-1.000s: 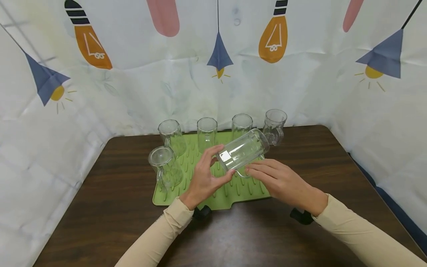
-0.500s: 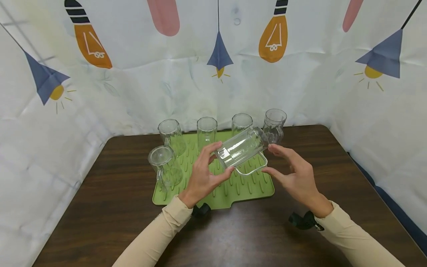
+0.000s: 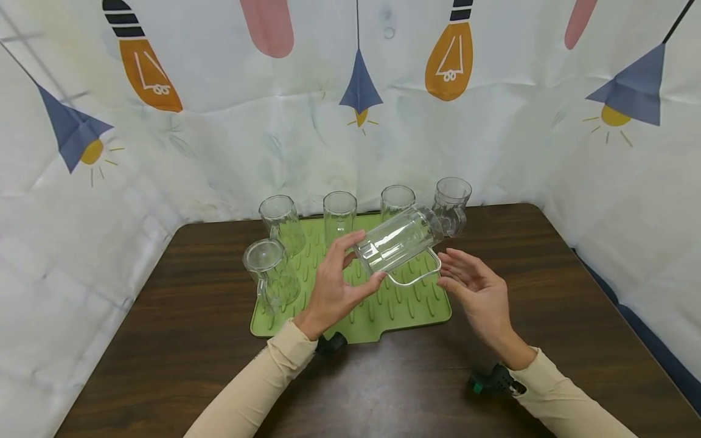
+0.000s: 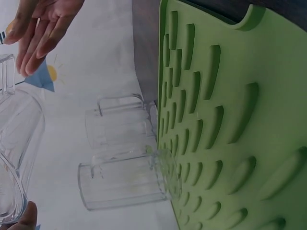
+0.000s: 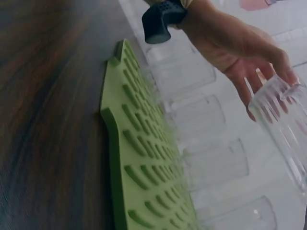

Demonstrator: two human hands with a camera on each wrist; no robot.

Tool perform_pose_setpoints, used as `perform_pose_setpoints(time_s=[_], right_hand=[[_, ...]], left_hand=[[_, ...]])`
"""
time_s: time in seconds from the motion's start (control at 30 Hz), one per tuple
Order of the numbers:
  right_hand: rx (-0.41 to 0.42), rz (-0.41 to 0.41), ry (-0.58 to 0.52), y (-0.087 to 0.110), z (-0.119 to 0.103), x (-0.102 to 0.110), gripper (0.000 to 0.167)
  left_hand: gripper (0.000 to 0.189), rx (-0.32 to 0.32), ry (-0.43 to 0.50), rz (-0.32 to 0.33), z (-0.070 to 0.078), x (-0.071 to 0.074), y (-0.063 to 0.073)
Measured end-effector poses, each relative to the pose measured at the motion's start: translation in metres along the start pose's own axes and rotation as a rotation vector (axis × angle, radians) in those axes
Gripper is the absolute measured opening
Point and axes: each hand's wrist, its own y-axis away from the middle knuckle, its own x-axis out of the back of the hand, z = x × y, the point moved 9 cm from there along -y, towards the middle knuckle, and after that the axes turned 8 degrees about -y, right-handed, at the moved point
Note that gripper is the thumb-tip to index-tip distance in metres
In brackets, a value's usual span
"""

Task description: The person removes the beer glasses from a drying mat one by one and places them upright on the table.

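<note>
My left hand [image 3: 335,291] grips a clear glass mug [image 3: 398,240] by one end, thumb on the near side and fingers on the far side. The mug is held tilted above the green ribbed drying mat [image 3: 361,331], its handle [image 3: 413,281] facing down toward me. Just right of that handle is my right hand [image 3: 477,298], with loosely bent fingers; whether the fingertips touch the handle, I cannot tell. In the left wrist view, the right hand [image 4: 50,28] appears above the mug [image 4: 21,129]. The right wrist view shows the left hand [image 5: 240,48] on the mug's end [image 5: 273,93].
Several glass mugs stand along the mat's back and left: a front-left mug [image 3: 265,258], a back-left mug [image 3: 280,213], a middle mug [image 3: 339,210], another mug [image 3: 397,198] and a far-right mug [image 3: 452,198]. The dark wooden table [image 3: 202,292] meets a printed curtain [image 3: 230,140] behind.
My right hand has drawn back from beside the mug to the right, spread, then brought its fingers closer together near the handle. The left hand keeps its hold, the mug nearly still.
</note>
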Motion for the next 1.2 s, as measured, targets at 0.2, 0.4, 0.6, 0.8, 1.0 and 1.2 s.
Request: perform_pose_setpoints(time_s=[0.2, 0.4, 0.6, 0.8, 1.0, 1.2], right_hand=[[-0.125, -0.021, -0.284, 0.005, 0.021, -0.008, 0.043], [-0.184, -0.119, -0.532, 0.009, 0.030, -0.019, 0.040], [-0.223, -0.158, -0.709, 0.009, 0.034, -0.029, 0.036], [-0.257, -0.162, -0.810, 0.008, 0.039, -0.037, 0.034], [-0.284, -0.240, -0.927, 0.008, 0.038, -0.050, 0.036], [-0.275, -0.247, -1.009, 0.006, 0.035, -0.055, 0.037]], left_hand=[[0.073, 0.007, 0.015, -0.006, 0.001, -0.003, 0.000], [0.073, 0.023, 0.023, -0.024, 0.000, -0.006, 0.000], [0.073, 0.035, 0.037, -0.035, -0.001, -0.010, 0.000], [0.073, 0.072, 0.050, -0.047, -0.003, -0.012, 0.000], [0.072, 0.109, 0.035, -0.069, -0.006, -0.015, -0.002], [0.071, 0.127, 0.024, -0.072, -0.008, -0.016, -0.004]])
